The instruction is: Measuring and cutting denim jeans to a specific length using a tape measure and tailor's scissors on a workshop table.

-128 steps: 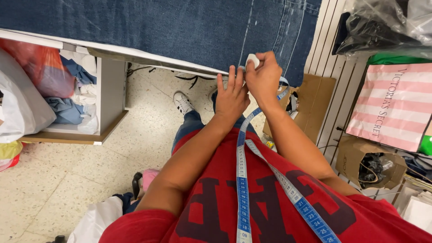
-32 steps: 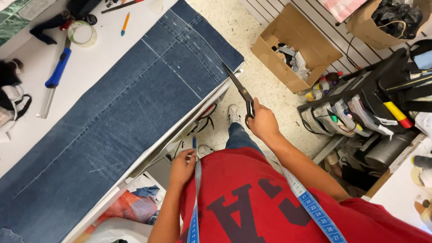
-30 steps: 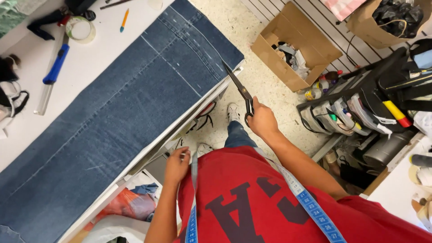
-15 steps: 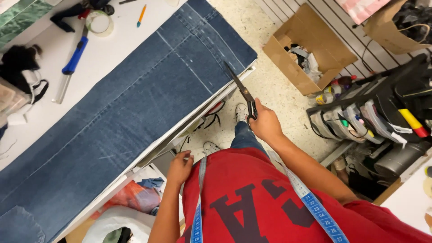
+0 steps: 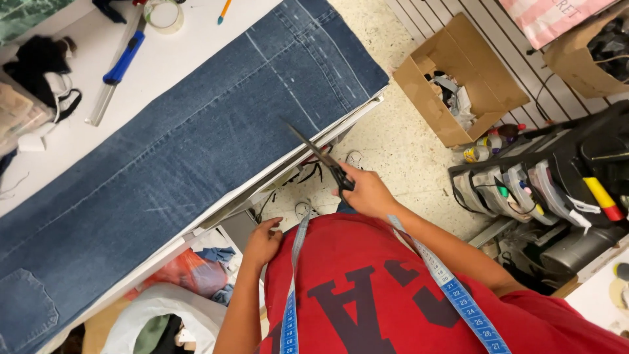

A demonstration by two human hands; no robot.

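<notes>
A pair of blue jeans lies flat along the white table, its leg hem at the upper right. My right hand grips black scissors whose blades point up-left over the table's front edge, at the denim. My left hand hangs loosely curled below the table edge, holding nothing, beside a blue measuring tape that drapes round my neck over a red shirt.
A blue-handled cutter, a tape roll and an orange pencil lie at the table's far side. An open cardboard box sits on the floor at right, beside a black rack of supplies. Bags of fabric fill the shelf under the table.
The scissors have moved from beside the table's corner to over the denim near the front edge. My left hand has dropped slightly lower. Seconds ago both hands held something small at the jeans' edge.
</notes>
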